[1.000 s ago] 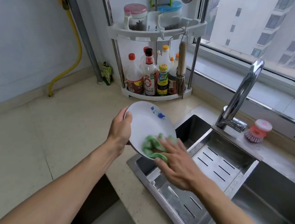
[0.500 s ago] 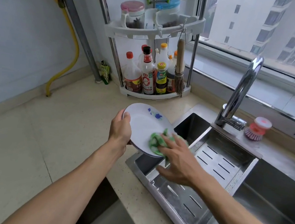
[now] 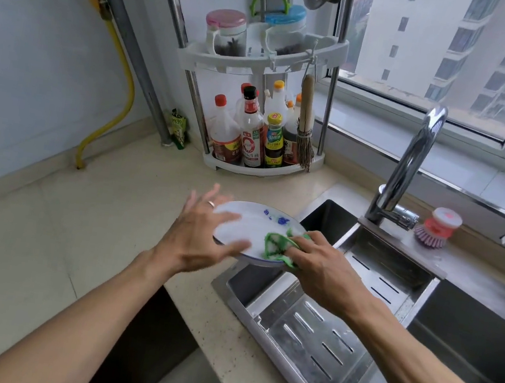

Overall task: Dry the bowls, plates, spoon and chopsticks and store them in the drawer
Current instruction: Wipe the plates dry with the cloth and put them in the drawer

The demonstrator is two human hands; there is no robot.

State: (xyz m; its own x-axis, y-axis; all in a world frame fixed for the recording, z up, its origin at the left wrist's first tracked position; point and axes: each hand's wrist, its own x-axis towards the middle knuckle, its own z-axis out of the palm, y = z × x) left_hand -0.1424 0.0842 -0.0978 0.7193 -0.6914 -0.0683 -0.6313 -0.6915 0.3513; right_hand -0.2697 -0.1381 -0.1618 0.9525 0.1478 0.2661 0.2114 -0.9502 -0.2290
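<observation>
White plate [image 3: 248, 226] over sink [image 3: 315, 336] edge; left hand [image 3: 203, 233] spread open, fingers blurred; right hand [image 3: 321, 266] pinches green cloth [image 3: 279, 245] against rim; plate could slip, chip on steel

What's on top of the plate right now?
On the plate: a green cloth near its right edge, gripped by the right hand, and the left hand's blurred fingers across the left side. A blue pattern shows at the far rim. Surface beneath cloth and fingers is hidden.
</observation>
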